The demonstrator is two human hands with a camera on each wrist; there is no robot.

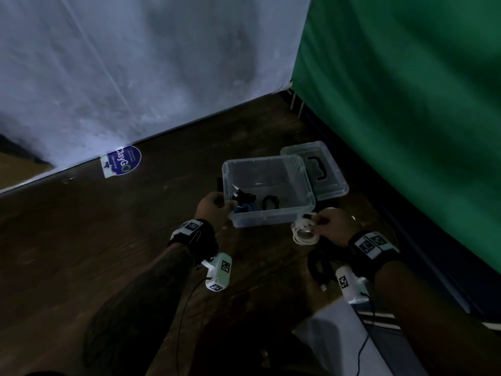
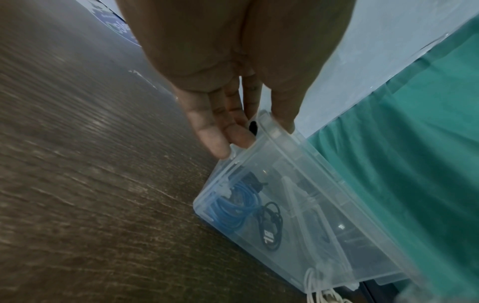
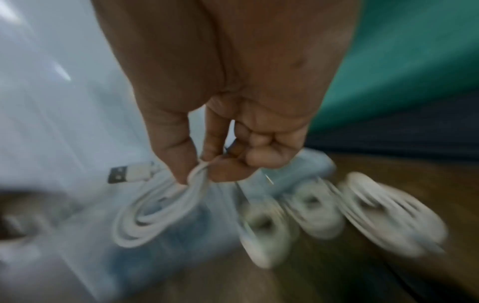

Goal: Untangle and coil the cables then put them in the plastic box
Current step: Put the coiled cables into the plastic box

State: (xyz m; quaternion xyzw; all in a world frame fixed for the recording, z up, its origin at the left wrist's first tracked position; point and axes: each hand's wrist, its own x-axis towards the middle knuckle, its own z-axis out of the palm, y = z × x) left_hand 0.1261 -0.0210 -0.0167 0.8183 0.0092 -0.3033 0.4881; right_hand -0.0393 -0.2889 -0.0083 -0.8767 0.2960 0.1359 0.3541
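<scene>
A coiled white cable [image 3: 155,207] hangs pinched in the right hand [image 3: 225,155], at the plastic box's [image 1: 306,185] five o'clock corner. The left hand [image 2: 223,127] grips the box's nine o'clock rim. Held that lightly, the coil could spring loose.

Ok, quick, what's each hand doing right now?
Left hand: holding the rim of the clear plastic box, thumb inside, fingers outside.
Right hand: pinching a coiled white USB cable.

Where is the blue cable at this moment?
The blue cable lies coiled inside the plastic box, at the end the left hand grips, beside a black cable.
</scene>
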